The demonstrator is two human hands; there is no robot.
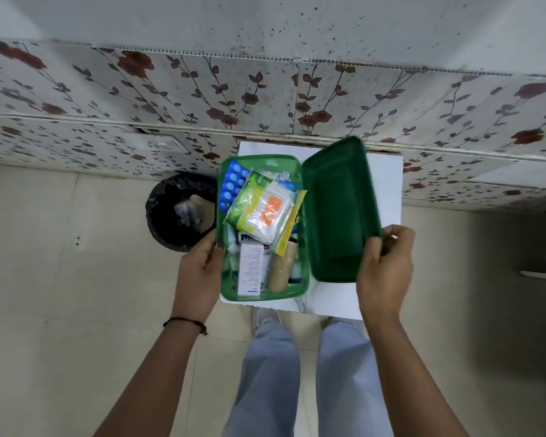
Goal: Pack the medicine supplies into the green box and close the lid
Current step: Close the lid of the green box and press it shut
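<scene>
The green box [230, 288] stands open on a small white table [334, 298]. It is filled with supplies: a blue blister pack [231, 184], a packet of cotton swabs [267, 211], a white carton [250, 269] and a beige roll [280, 268]. The dark green lid [336, 209] is to the right of the box, tilted up. My right hand [383, 269] grips the lid's near right corner. My left hand [199, 272] rests against the box's left wall near its front corner.
A black-lined waste bin [178, 211] stands on the floor just left of the table. A flower-patterned wall [265, 96] runs behind the table. My legs and shoes [297, 357] are below the table's near edge on the tiled floor.
</scene>
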